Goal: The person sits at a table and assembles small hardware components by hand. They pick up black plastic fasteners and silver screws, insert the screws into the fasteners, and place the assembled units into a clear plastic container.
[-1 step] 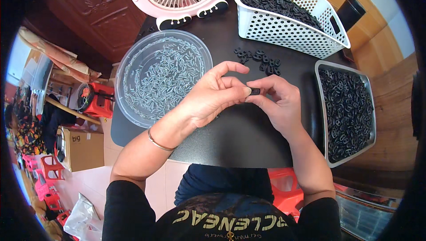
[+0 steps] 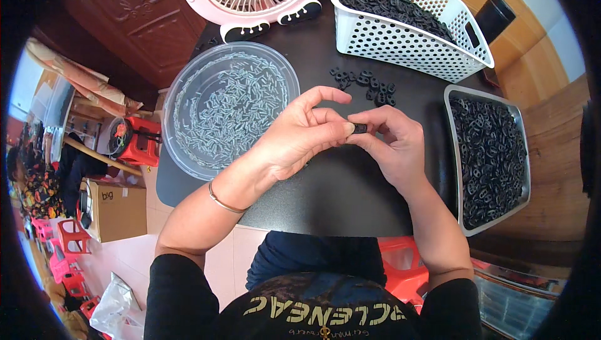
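Above the middle of the dark table (image 2: 325, 199), my two hands meet at a small black plastic piece (image 2: 360, 128). My left hand (image 2: 297, 132) pinches one end of it between thumb and fingertip, its index finger curled up and away. On the other end, the thumb and index finger of my right hand (image 2: 395, 143) are closed. Fingertips cover most of the piece, so its full shape is hidden. Just beyond my hands lies a loose group of small black two-holed pieces (image 2: 374, 84). To the left, short silvery metal pins (image 2: 235, 105) fill a round clear tub (image 2: 169, 130).
A grey-rimmed tray (image 2: 457, 171) of black pieces stands at the right. Behind it is a white perforated basket (image 2: 400, 49) holding more. A pink fan (image 2: 213, 11) stands at the back left. Red stools (image 2: 141, 146) and a cardboard box (image 2: 119, 211) are on the floor at left.
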A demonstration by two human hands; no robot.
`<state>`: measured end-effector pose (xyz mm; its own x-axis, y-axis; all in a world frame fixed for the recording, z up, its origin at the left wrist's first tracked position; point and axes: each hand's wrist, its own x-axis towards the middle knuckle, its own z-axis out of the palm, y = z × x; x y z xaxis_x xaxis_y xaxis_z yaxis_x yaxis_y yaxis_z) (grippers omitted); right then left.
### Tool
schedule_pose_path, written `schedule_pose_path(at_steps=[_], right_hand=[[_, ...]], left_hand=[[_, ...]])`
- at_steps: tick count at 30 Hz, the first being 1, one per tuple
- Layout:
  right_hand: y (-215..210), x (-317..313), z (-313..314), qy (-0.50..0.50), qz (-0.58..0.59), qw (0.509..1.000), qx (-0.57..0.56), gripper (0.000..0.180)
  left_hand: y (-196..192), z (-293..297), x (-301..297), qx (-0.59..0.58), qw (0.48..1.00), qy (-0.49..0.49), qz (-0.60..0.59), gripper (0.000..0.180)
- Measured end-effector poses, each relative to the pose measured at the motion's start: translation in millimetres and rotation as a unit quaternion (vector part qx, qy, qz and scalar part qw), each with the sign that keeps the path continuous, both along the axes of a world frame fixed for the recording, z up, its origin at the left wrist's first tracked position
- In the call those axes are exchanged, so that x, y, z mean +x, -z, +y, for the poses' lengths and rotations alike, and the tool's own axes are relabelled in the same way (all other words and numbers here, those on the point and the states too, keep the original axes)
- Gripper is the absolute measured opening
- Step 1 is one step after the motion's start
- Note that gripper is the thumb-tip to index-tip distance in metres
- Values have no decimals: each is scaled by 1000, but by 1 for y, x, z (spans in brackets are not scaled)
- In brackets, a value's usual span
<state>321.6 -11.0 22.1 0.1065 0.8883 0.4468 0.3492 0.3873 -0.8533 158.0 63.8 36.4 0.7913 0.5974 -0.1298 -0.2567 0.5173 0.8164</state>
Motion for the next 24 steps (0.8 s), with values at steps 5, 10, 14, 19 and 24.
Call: schedule_pose_path(at_steps=[5, 10, 14, 19, 24], right_hand=[[-1, 0, 1, -11, 38, 999, -3, 29], [-3, -2, 1, -1, 20, 1000, -8, 27], [-12, -5, -3, 45, -9, 999, -25, 26], [-56, -8, 12, 156, 23, 985, 71, 26], [-115, 57, 62, 299, -60, 931, 203, 42]], left_hand=[[1, -2, 2, -5, 1000, -12, 1, 37], [3, -2, 0, 14, 1000, -13, -1, 38], [-7, -5, -1, 80, 996, -43, 22, 36], [-21, -23, -2, 378, 908, -177, 43, 25], [-79, -137, -8, 455, 765, 225, -397, 3]])
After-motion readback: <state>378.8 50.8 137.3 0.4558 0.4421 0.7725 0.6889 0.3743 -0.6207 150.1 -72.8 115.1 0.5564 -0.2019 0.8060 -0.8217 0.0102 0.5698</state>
